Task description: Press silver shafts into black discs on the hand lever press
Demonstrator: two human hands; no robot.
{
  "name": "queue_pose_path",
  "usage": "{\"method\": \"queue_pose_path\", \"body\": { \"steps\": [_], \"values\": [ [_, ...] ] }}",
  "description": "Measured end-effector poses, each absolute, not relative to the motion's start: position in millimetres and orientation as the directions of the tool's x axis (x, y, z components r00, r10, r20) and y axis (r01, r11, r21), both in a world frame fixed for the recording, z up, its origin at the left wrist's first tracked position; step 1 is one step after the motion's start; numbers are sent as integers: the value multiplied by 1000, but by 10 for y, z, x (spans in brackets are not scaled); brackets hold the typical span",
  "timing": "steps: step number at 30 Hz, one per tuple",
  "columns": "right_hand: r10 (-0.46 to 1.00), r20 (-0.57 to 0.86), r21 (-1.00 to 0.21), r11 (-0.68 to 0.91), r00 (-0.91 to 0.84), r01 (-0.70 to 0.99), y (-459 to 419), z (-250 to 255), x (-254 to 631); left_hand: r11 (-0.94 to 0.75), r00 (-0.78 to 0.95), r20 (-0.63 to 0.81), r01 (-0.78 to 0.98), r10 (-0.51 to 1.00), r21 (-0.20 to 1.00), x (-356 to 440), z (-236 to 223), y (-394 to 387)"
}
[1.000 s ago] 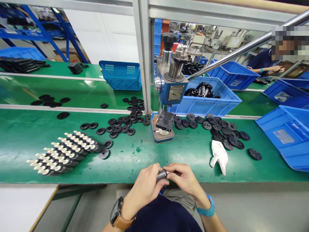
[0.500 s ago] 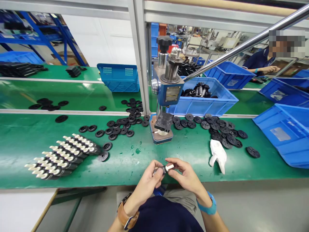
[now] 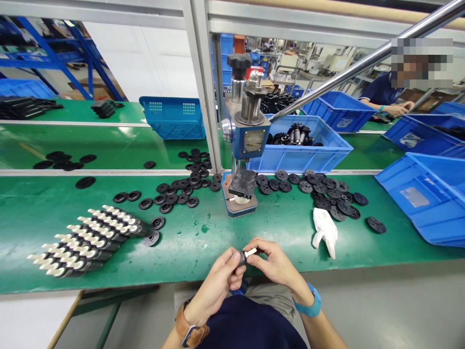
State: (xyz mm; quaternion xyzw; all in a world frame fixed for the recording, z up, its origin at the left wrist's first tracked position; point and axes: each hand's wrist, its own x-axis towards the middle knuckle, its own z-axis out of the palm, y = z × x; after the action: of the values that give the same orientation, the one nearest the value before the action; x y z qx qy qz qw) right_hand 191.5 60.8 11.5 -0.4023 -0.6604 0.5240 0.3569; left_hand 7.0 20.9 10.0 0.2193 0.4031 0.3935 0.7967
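Note:
Above the front edge of the bench, my left hand (image 3: 222,272) is closed around a black cylindrical part with a white shaft (image 3: 251,252). Much of its dark body is hidden in that hand. The white shaft points right and slightly up. My right hand (image 3: 274,261) has its thumb and fingers around the shaft end, closed on it as far as I can see. To the left, several similar black parts with white shafts (image 3: 85,237) lie in a neat block. Beyond my hands stands a lever press (image 3: 250,140) with a black block (image 3: 242,182) at its base.
Black flanged discs (image 3: 172,198) lie scattered left of the press, flat perforated black discs (image 3: 336,194) to its right. A white glove (image 3: 325,230) rests nearby. Blue bins (image 3: 305,157) stand behind and at right. The press's long lever (image 3: 337,77) slants overhead. A co-worker's arm (image 3: 387,109) shows beyond.
My right hand's fingers have drawn closer around the white shaft, and the left hand has turned slightly with the part. The whole view has shifted a little.

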Motion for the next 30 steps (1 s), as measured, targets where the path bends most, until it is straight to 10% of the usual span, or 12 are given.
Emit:
{"method": "queue_pose_path", "body": {
  "steps": [18,25,30],
  "values": [
    [945,0,-998,-18,-327,-53,608,6,1983,679,482,-485,-596,730,429,172,57,290],
    [961,13,-996,38,-276,87,690,-31,2040,666,456,-492,-587,742,461,161,24,266],
    [981,130,-919,65,143,390,1507,-1,2585,565,344,-450,-556,824,609,64,99,239]
  ]
}}
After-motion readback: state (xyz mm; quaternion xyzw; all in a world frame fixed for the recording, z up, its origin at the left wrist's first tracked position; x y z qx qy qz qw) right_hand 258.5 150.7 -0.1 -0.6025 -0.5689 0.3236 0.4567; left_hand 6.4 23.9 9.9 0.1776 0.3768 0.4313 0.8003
